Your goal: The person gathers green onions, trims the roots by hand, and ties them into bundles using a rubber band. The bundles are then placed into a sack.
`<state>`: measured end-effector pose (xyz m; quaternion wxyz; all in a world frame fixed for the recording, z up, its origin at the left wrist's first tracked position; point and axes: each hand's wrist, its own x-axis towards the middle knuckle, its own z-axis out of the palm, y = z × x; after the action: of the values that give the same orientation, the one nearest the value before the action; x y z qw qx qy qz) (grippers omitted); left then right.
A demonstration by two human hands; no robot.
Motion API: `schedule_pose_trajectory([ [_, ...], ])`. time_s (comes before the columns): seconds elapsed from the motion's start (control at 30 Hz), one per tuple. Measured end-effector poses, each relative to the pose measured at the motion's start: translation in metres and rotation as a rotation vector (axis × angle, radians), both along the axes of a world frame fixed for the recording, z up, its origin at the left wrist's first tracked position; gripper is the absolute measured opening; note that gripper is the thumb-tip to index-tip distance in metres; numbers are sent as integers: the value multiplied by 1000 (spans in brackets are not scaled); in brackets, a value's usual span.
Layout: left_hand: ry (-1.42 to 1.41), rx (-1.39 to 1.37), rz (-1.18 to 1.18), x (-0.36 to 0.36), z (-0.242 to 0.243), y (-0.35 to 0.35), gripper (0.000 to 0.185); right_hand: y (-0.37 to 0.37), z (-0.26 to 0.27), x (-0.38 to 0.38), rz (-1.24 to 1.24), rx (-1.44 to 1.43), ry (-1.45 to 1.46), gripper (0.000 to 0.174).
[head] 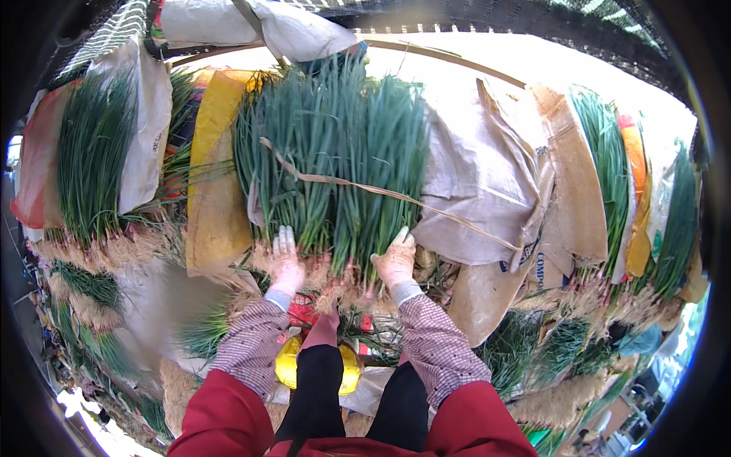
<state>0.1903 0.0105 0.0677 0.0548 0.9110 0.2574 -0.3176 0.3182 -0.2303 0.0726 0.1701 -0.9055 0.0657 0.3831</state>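
Observation:
A wide layer of green onions (342, 171) lies before me, leaf tips away from me and pinkish bases with pale roots towards me. My left hand (287, 260) rests at the left side of the bases, its whitish-tipped fingers together and pointing up the stalks. At the right side is my right hand (395, 258), with its thumb apart from the fingers against the stalks. Whether either hand grips stalks I cannot tell. Across the leaves runs a loose tan strip (365, 185), its right end on a whitish woven sack (474, 194).
Left of the layer hangs a yellow sack (214, 194); beyond it lies another green onion bundle (94, 160). More green onions (602, 154) and a tan sack (571, 177) are at right. A yellow bag (286, 363) sits low by my legs. Dark netting (485, 17) hangs overhead.

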Motion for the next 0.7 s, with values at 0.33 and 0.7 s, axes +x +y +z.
schedule_pose_trajectory([
  [0.33,-268,-413,195,-12,11,31,97,-99,44,45,319,142,-233,47],
  [0.7,-67,-1557,1571,97,153,-161,22,-94,161,13,1221,122,-387,22],
])
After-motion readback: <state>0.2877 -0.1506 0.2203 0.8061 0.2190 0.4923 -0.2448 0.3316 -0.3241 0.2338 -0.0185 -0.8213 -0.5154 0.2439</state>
